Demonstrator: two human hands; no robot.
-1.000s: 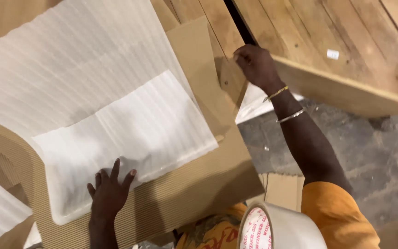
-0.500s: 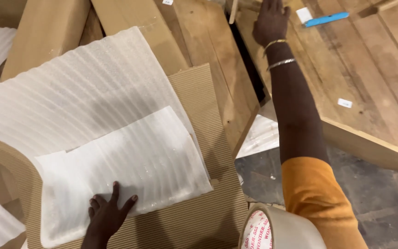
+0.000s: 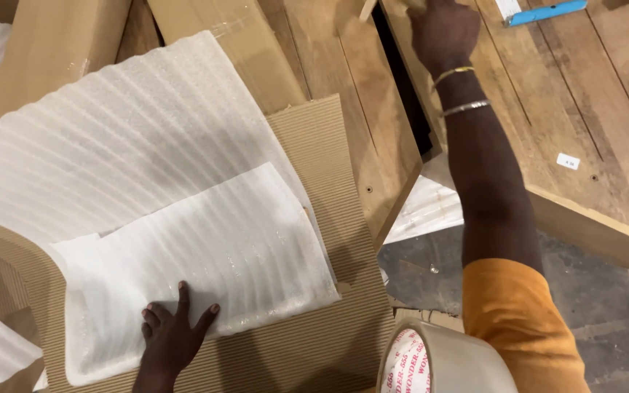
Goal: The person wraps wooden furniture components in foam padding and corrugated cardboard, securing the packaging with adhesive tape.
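Observation:
My left hand (image 3: pixel 172 338) lies flat with fingers spread on a white ribbed foam sheet (image 3: pixel 205 255). The sheet rests on brown corrugated cardboard (image 3: pixel 329 175), and a larger foam sheet (image 3: pixel 111 145) lies behind it. My right hand (image 3: pixel 442 33), with two thin bangles at the wrist, reaches far across to a wooden plank surface (image 3: pixel 584 87) at the top. Its fingers are curled and partly cut off by the frame edge. A blue utility knife (image 3: pixel 547 11) lies just right of that hand.
A roll of clear packing tape (image 3: pixel 445 360) sits at the bottom by my orange sleeve. A slanted wooden board (image 3: pixel 365 124) lies beside a dark gap. Grey concrete floor (image 3: pixel 606 306) shows at lower right. More foam and cardboard pieces lie at the left.
My right hand has left the cardboard's edge and stretched up and away onto the wooden planks near the blue knife. My left hand stays pressed on the foam sheet.

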